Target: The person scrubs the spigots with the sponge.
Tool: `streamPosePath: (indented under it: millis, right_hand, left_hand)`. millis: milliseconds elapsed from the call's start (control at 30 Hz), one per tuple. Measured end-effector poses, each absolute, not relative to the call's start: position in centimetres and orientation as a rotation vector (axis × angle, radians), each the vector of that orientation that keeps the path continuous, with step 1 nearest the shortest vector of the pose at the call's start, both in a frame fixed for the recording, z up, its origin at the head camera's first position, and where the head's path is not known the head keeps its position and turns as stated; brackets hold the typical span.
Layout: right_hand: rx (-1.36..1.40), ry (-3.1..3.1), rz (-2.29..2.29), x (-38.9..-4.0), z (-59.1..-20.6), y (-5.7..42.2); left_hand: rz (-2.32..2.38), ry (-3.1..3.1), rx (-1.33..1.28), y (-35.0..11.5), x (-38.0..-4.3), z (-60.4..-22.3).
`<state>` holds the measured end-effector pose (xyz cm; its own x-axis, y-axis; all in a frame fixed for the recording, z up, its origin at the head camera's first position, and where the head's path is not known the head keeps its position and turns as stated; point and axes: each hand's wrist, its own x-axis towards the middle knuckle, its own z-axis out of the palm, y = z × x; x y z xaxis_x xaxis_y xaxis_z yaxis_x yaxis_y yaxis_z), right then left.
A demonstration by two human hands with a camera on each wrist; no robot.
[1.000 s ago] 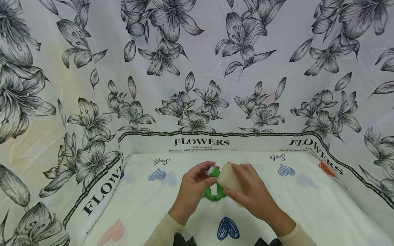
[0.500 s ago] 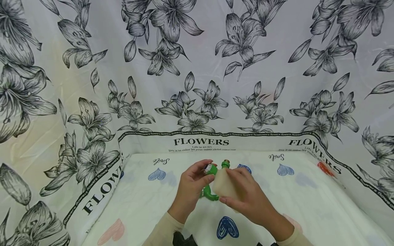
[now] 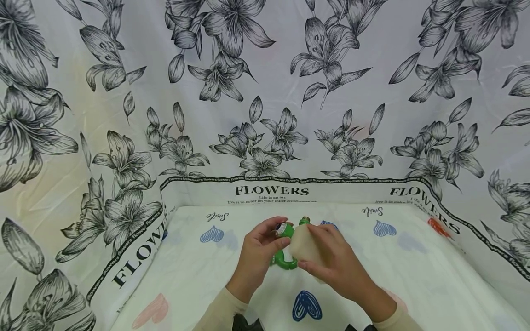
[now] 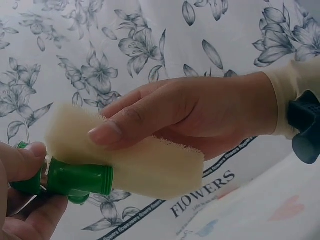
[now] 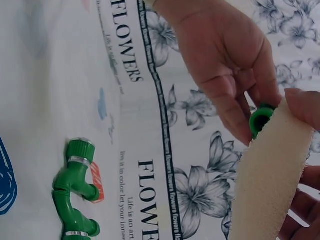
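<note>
My left hand (image 3: 258, 250) pinches a short green plastic pipe fitting (image 4: 82, 177) between thumb and fingers. A ribbed ring and a metallic band show on it in the head view. My right hand (image 3: 343, 262) grips a cream-coloured sponge block (image 4: 150, 172), thumb on the near face and fingers behind. One end of the sponge overlaps the fitting in the left wrist view. In the right wrist view, the fitting's round opening faces the sponge edge. Below both hands, a curved green pipe piece (image 5: 72, 200) with side outlets lies on the cloth, partly hidden by hands and sponge in the head view.
A white cloth (image 3: 198, 285) with printed hearts covers the table. Floral fabric (image 3: 265, 138) rises as a wall at the back and sides. A red-orange print (image 3: 439, 227) shows near the right edge of the cloth.
The sponge has shifted slightly left and down, uncovering the far green end of the pipe piece on the table. Both hands keep their hold, and the left hand has barely moved.
</note>
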<state>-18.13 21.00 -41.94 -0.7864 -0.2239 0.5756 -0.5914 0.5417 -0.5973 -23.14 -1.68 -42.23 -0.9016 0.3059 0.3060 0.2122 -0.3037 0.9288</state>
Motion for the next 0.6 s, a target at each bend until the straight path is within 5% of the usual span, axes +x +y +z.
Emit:
streamPosePath:
  millis: [600]
  right_hand:
    - [0.509,-2.345,1.074,-19.5,-41.7,23.0]
  left_hand:
    - [2.379,1.708,0.78,-1.6,-22.7,-42.4]
